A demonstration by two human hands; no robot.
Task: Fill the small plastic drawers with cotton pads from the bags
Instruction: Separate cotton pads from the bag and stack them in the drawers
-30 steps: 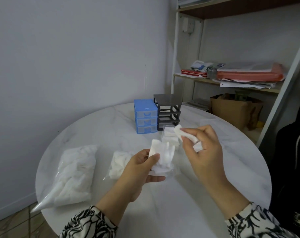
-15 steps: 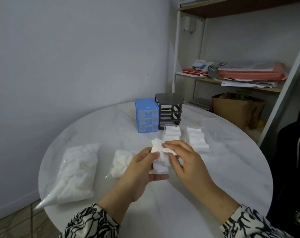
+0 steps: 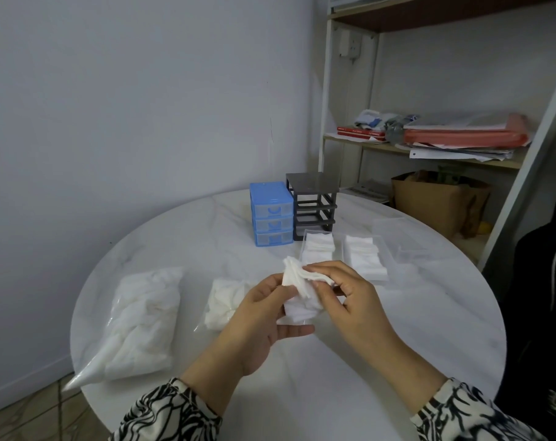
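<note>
Our right hand [image 3: 350, 297] came back from the clear plastic drawers [image 3: 318, 249], now pinching square white cotton pads [image 3: 302, 281] in our left hand's [image 3: 257, 319] curled grip; next batch pending.

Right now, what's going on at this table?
A person is pulling cotton pads out of a small clear bag: the left hand holds the bag, the right hand pinches the pads. Two clear drawers ahead already hold pads; a third looks empty beside the gray frame.
</note>
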